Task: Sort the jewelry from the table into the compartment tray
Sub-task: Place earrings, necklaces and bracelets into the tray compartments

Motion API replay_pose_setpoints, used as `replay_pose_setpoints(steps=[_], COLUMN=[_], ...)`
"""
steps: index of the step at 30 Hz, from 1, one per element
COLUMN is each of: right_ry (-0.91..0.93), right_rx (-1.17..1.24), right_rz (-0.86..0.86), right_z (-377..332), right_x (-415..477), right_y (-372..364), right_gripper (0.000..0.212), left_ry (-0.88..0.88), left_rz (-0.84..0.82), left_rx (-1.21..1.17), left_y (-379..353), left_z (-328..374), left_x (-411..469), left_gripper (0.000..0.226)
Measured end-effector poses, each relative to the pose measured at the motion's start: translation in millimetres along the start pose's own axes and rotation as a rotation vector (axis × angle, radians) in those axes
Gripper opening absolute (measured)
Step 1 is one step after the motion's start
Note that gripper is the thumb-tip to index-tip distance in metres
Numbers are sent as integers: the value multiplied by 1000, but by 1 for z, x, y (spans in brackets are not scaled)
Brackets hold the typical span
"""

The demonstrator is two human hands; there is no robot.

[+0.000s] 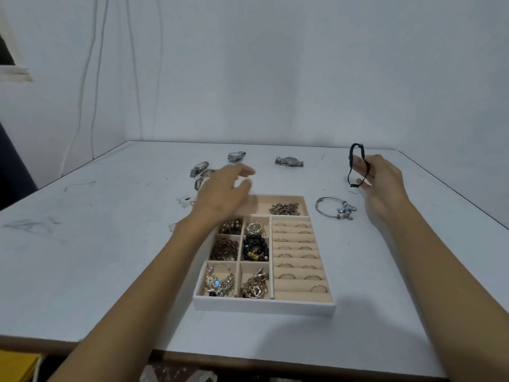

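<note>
Head view: three watches, one bangle counted on table. One black bracelet pinched by right hand; left hand spread, empty.

Even, cool overhead light; soft shadows under the arms on the bench; left hand motion-blurred; wide-angle bowing at edges.

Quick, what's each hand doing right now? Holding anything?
Left hand: open, holding nothing.
Right hand: holding a black cord bracelet in its fingers.
</note>
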State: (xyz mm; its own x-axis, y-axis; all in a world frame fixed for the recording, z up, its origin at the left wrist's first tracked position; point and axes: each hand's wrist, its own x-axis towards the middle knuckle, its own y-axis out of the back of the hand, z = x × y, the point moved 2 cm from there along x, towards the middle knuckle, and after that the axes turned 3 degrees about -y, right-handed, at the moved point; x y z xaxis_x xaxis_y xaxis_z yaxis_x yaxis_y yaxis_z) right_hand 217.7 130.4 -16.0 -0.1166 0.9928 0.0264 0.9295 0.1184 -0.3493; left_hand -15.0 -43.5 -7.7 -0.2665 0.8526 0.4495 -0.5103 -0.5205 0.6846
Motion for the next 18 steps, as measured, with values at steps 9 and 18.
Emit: replay_pose_setpoints(steps=[9,18], right_ry=[-90,-117], right_rx=[391,381], right_rz=[-201,-168], right_z=[-8,-9], right_x=[3,3], right_y=[-1,2], right_gripper=[10,15], left_ry=[-259,-177], left_rz=[-409,-352], left_rx=[631,687], left_y=[-91,-114], left_z=[107,104], left_x=[44,47], left_gripper=[31,28])
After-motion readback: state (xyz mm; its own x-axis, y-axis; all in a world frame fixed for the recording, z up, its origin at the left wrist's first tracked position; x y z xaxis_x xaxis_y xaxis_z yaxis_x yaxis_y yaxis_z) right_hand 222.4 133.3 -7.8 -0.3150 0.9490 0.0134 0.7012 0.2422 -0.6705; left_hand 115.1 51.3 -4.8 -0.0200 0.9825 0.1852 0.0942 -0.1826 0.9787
